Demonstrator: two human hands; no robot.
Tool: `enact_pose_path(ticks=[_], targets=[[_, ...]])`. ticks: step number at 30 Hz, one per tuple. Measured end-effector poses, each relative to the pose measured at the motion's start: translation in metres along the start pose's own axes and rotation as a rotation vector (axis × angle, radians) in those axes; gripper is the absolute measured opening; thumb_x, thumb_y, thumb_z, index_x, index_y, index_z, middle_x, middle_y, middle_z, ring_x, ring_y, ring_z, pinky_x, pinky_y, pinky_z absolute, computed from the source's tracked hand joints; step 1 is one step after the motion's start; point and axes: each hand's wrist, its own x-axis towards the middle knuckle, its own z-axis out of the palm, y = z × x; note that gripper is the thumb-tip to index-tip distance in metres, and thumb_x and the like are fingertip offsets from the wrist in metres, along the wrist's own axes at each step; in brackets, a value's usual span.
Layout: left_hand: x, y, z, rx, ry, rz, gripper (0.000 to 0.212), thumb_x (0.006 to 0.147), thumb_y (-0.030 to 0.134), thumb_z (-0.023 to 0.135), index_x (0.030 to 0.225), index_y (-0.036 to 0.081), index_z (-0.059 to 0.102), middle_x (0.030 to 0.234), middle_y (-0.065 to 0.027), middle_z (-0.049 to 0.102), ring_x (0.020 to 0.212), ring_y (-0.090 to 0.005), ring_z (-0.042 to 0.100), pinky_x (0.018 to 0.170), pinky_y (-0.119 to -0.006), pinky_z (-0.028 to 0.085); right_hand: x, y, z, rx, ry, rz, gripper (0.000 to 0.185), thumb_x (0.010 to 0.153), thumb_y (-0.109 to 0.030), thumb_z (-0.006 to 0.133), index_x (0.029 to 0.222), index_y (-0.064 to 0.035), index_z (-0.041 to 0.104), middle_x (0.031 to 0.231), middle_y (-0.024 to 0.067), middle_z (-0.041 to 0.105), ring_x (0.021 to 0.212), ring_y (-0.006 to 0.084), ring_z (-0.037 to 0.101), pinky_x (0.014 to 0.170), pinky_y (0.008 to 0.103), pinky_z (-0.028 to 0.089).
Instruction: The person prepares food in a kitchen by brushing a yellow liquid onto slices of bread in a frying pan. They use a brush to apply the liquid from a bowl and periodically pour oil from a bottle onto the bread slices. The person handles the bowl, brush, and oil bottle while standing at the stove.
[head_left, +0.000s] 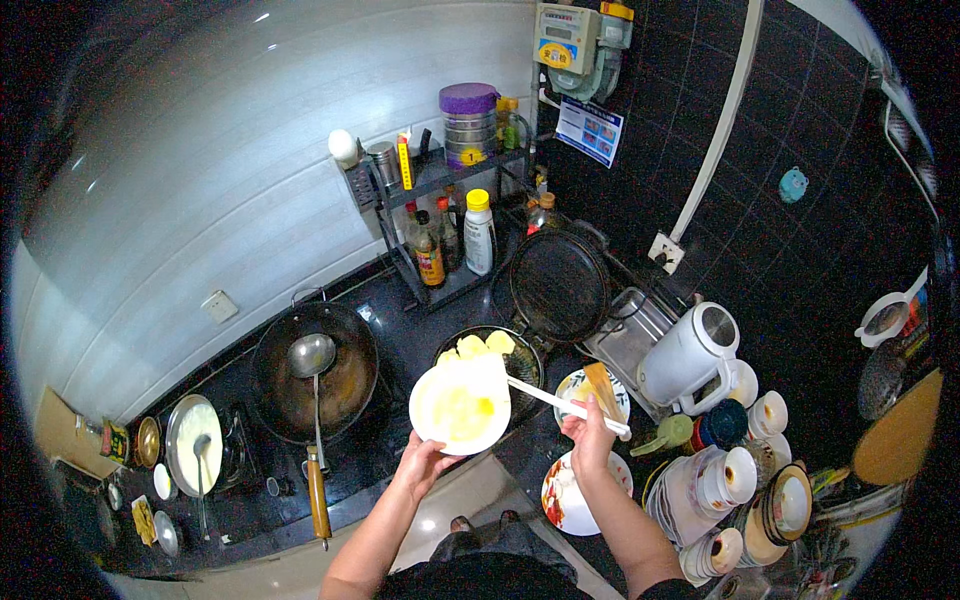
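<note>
My left hand (424, 465) grips the near rim of a white dish (421, 421), overexposed and streaked with yellow. White chopsticks (551, 395) are in my right hand (589, 444), their tips at the dish's right side. Pale yellow food pieces (472, 347) show at the dish's far edge; whether they lie on the dish or beyond it, I cannot tell. Partly hidden under the dish is the round lower plate of an electric griddle (531, 360). Its dark lid (560, 274) stands raised behind. A patterned plate (566, 415) carrying a wooden spatula (604, 391) lies beside my right hand.
Left on the black counter are a wok (276, 397) with a metal ladle (313, 356) and a metal bowl of pale batter (184, 442). Bottles fill a rack (442, 180) at the back. A white electric appliance (679, 360) and stacked bowls (724, 480) crowd the right.
</note>
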Motion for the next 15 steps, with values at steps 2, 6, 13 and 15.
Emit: enact_pose_path(ticks=[2, 6, 13, 15], targets=[[0.007, -0.001, -0.004, -0.011, -0.009, 0.023, 0.060, 0.071, -0.002, 0.046, 0.127, 0.008, 0.024, 0.121, -0.0169, 0.041, 0.104, -0.0333, 0.050, 0.080, -0.045, 0.050, 0.007, 0.000, -0.001, 0.029, 0.021, 0.028, 0.036, 0.085, -0.035, 0.051, 0.083, 0.0004, 0.055, 0.055, 0.0035, 0.051, 0.046, 0.0097, 0.048, 0.045, 0.0220, 0.042], [0.019, 0.000, -0.006, -0.060, -0.023, 0.026, 0.060, 0.071, -0.002, 0.046, 0.127, 0.006, 0.025, 0.122, -0.0172, 0.040, 0.105, -0.0340, 0.049, 0.082, -0.045, 0.048, 0.018, -0.004, -0.002, 0.063, 0.034, 0.089, 0.035, 0.084, -0.037, 0.053, 0.085, -0.0016, 0.054, 0.060, 0.0023, 0.051, 0.050, 0.0091, 0.048, 0.049, 0.0208, 0.042], [0.042, 0.000, -0.002, -0.197, -0.079, 0.052, 0.057, 0.075, -0.003, 0.043, 0.127, 0.005, 0.020, 0.119, -0.0209, 0.040, 0.098, -0.0349, 0.053, 0.075, -0.044, 0.052, 0.049, 0.012, -0.014, 0.137, 0.067, 0.043, 0.038, 0.085, -0.036, 0.051, 0.086, 0.0020, 0.055, 0.060, 0.0038, 0.052, 0.049, 0.0114, 0.050, 0.046, 0.0227, 0.042], [0.047, -0.001, -0.003, -0.196, -0.081, 0.053, 0.058, 0.075, -0.003, 0.044, 0.127, 0.005, 0.020, 0.119, -0.0209, 0.040, 0.099, -0.0351, 0.053, 0.076, -0.044, 0.052, 0.053, 0.014, -0.016, 0.123, 0.066, 0.028, 0.038, 0.085, -0.035, 0.051, 0.087, 0.0022, 0.055, 0.060, 0.0044, 0.053, 0.050, 0.0117, 0.050, 0.047, 0.0230, 0.043]])
